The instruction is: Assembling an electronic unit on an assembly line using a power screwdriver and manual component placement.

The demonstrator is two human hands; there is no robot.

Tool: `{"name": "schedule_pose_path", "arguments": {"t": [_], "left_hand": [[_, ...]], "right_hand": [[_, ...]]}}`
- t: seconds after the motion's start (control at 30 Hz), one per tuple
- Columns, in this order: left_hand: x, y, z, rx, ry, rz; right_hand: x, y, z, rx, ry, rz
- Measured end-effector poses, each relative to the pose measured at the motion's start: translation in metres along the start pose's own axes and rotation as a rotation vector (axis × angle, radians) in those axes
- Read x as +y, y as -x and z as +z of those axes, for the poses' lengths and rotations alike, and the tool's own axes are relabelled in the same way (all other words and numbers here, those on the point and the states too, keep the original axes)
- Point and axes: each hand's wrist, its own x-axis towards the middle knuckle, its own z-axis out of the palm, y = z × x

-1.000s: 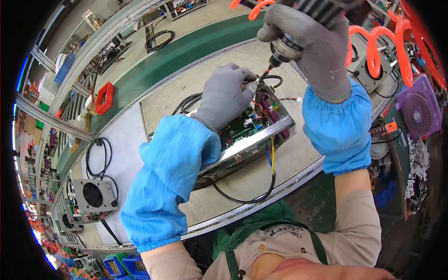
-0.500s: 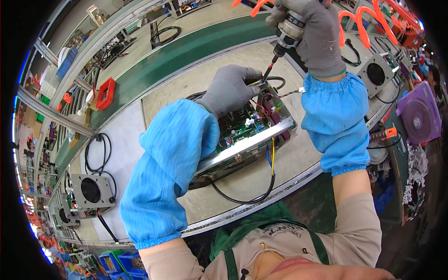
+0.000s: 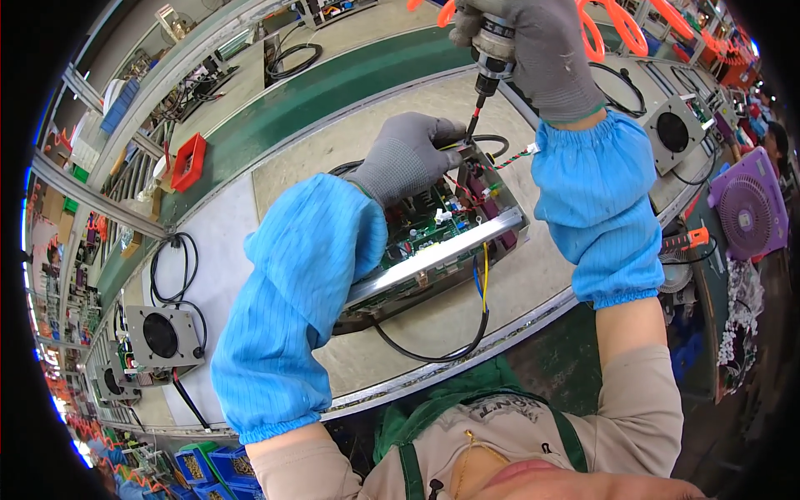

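A power screwdriver (image 3: 495,52) is held nearly upright by my grey-gloved right hand (image 3: 552,62). Its long bit (image 3: 473,123) reaches down to the far right corner of an open metal case (image 3: 450,257) with a green circuit board (image 3: 421,237) inside. At that same corner, my gloved left hand (image 3: 406,158) grips the case's far side, thumb and forefinger close by the bit tip. The exact spot under the bit is too small to make out. From the case's right end runs a twisted thin cable with a white plug (image 3: 533,149). Yellow and blue wires (image 3: 485,279) come out at the near side.
The case rests on a pale worktable (image 3: 529,279). Fan units (image 3: 162,336) with black cables stand to the left, and another fan unit (image 3: 673,131) is at the right. Orange coiled hoses (image 3: 621,29) hang at the top. A red bin (image 3: 189,165) and a purple fan (image 3: 747,204) stand farther off.
My right hand has moved slightly left and up with the screwdriver, which now stands more upright. My left hand stays at the case's far side.
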Motion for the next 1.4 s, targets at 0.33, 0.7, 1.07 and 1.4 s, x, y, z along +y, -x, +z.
{"name": "schedule_pose_path", "arguments": {"t": [0.33, 0.7, 1.07, 1.4], "left_hand": [[0.003, 0.008, 0.016, 0.156, -0.392, 0.145], [0.014, 0.073, -0.039, 0.031, -0.357, 0.083], [-0.251, 0.275, 0.0, 0.936, 0.384, -0.631], [-0.278, 0.166, 0.025, 0.766, -0.326, -0.971]], "right_hand": [[-0.005, -0.003, 0.009, -0.07, 0.026, 0.096], [0.005, 0.005, 0.023, -0.086, -0.021, 0.107], [0.029, -0.033, -0.039, -0.062, 0.067, -0.063], [-0.054, 0.057, -0.005, -0.228, -0.044, -0.462]]}}
